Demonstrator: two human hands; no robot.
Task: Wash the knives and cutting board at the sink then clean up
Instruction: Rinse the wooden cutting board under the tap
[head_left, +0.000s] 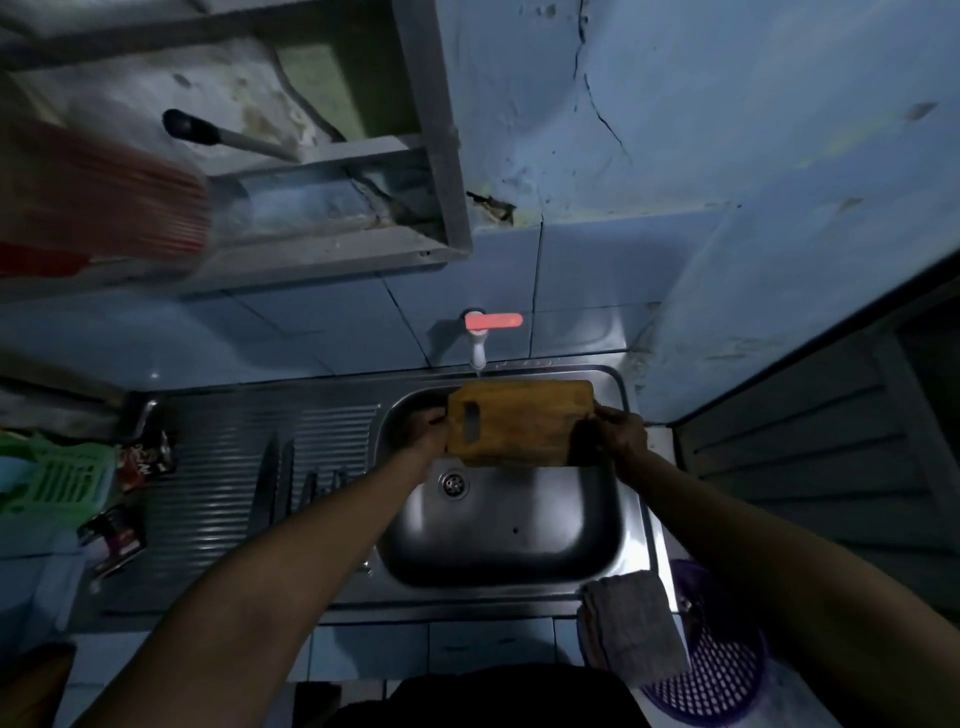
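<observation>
Left hand (434, 428) and right hand (621, 434) grip opposite ends of a slotted wooden board (519, 422) under the tap (478, 343), above the steel sink (514, 540).

The cutting board (521, 422) is orange-brown wood, darker towards its right end. The tap (478, 345) is white with a salmon-red lever. The sink (506, 540) is grey steel, its drainboard ribbed in parallel lines. At the sink's front right corner hangs a grey cloth (631, 626); beside it a purple lattice basket (711, 670). By the drainboard's left edge stands a green slotted basket (57, 480). Wall tiles (322, 332) are pale blue
</observation>
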